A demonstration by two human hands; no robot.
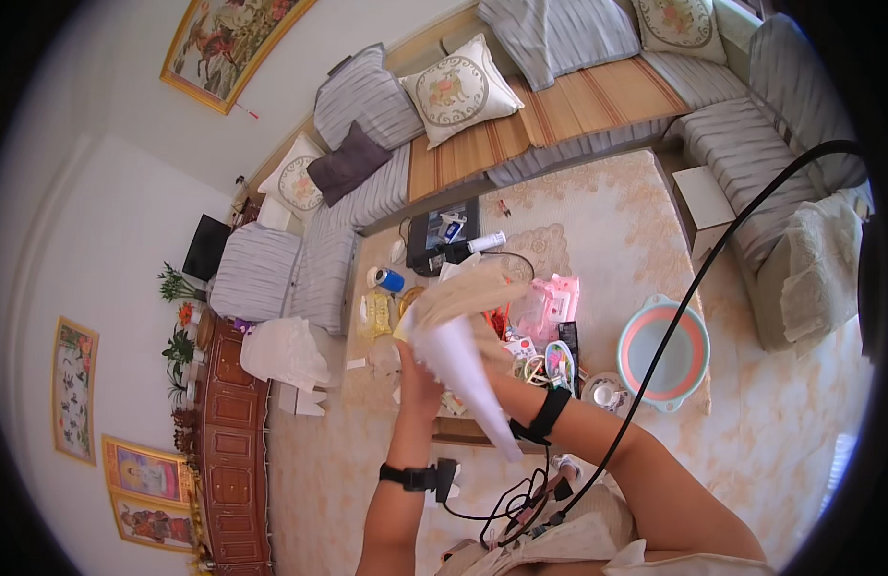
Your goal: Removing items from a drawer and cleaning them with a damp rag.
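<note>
In the middle of the view, a white sheet (462, 367) hangs in a tapering fold, its material unclear. Against its left edge is my left hand (417, 381), holding it with the fingers partly hidden. A beige, motion-blurred piece (469, 291), perhaps cloth, spreads above the sheet; I cannot tell whether the two are joined. My right forearm (595, 428) reaches in from the right, and its hand is hidden behind the sheet and the beige piece. Both wrists wear black straps, the left strap (415, 477) with a buckle.
Under my hands stands a covered table (602, 216). On it are a pink and pale blue basin (663, 353), a cup on a saucer (606, 394), a pink packet (552, 306), a blue jar (390, 279) and a black device (437, 230). A black cable (667, 338) crosses the right side.
</note>
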